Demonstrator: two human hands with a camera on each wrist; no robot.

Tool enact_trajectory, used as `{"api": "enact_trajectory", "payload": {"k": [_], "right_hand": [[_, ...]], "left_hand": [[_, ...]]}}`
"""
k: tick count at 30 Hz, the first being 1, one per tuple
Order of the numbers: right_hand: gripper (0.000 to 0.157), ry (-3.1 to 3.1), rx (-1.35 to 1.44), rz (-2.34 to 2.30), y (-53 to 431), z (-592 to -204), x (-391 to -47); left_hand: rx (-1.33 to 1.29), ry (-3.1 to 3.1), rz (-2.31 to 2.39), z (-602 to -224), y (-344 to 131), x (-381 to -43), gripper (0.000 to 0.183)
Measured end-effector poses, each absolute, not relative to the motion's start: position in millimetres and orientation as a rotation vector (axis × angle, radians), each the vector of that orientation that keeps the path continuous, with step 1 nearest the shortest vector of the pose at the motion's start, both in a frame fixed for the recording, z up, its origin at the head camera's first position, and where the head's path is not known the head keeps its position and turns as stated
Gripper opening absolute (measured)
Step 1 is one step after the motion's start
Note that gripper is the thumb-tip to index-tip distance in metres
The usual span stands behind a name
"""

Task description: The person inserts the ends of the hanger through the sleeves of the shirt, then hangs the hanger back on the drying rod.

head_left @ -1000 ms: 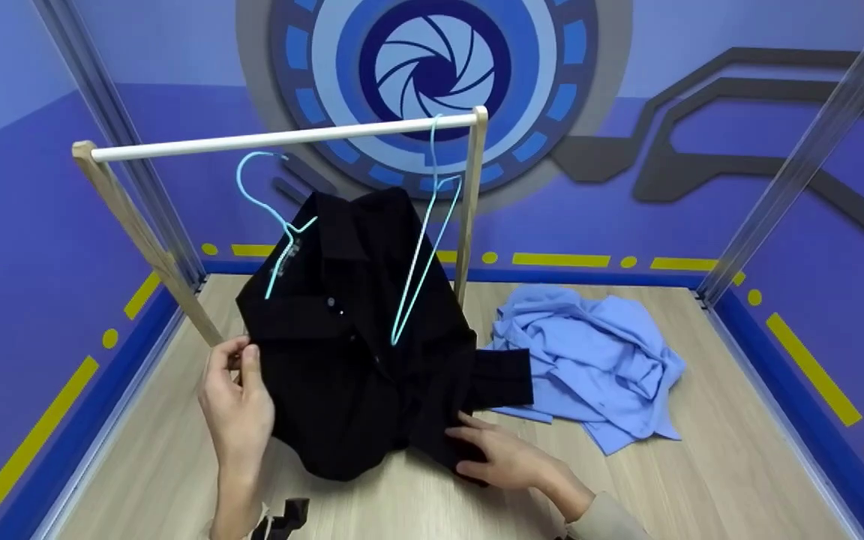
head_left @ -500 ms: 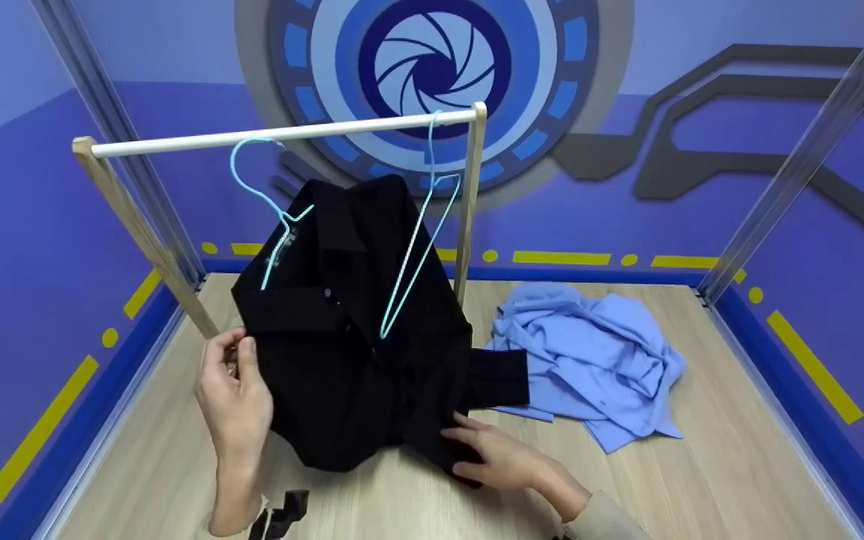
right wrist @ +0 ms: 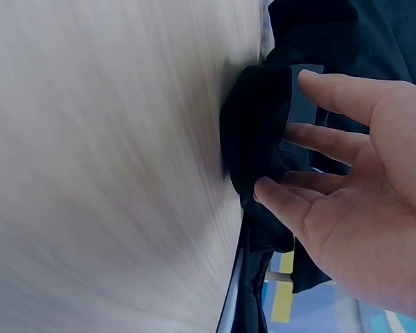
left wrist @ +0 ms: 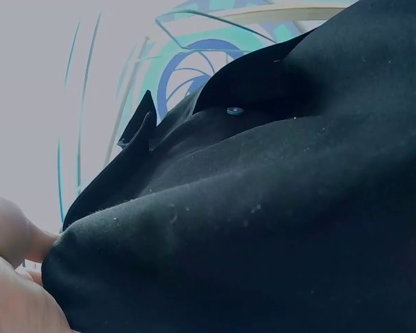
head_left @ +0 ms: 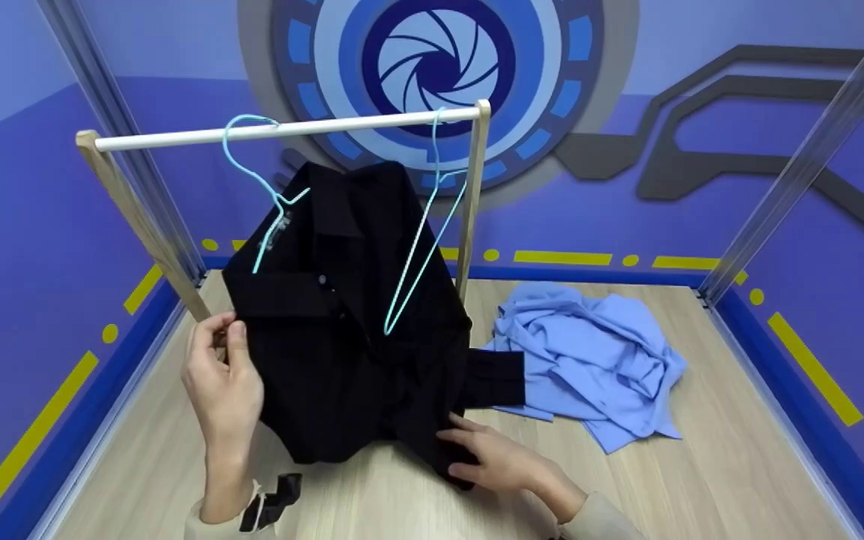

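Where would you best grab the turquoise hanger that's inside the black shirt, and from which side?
I'd take the turquoise hanger at its neck, just below the hook, coming from the front and the person's left. That thin wire is bare there, while its arms run out of sight into the black shirt. On the right, the second hanger overlaps the shirt's front and might get in the way.

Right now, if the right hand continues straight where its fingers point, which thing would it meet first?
Most likely the black shirt. The right hand points at its lower part and seems to touch it there, though depth is unclear.
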State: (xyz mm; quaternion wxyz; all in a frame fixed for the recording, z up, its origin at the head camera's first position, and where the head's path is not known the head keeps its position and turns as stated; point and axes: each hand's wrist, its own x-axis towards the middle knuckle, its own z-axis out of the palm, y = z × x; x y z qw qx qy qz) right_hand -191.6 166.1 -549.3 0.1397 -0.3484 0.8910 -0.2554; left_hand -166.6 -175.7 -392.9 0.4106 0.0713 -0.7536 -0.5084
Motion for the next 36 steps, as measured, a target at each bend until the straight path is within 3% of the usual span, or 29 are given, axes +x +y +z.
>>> {"api": "enact_trajectory", "payload": {"k": [19,29,32,36], "right_hand": [[0.054,2.533,-0.947,-0.677,165.1,-554.8,-197.5],[0.063,2.739,-0.97,-0.548,171.1,-564.5,-200.8],[0.071,2.839,-0.928,-0.564,172.2,-566.9,-203.3],[0.096,2.942,-0.793,-0.593,176.8,-567.9,-209.6]], "left_hand": [[0.21,-1.99,-1.257,-390.7,-183.2,-179.1,0.022],[0.229,-1.992,-1.24,-389.3,-187.2,-178.5,0.023],[0.219,-1.964,-1.227,-390.8,-187.7,-178.6,0.021],[0.209,-1.928,-1.198,-392.3,-187.1,-179.8,0.019]]}}
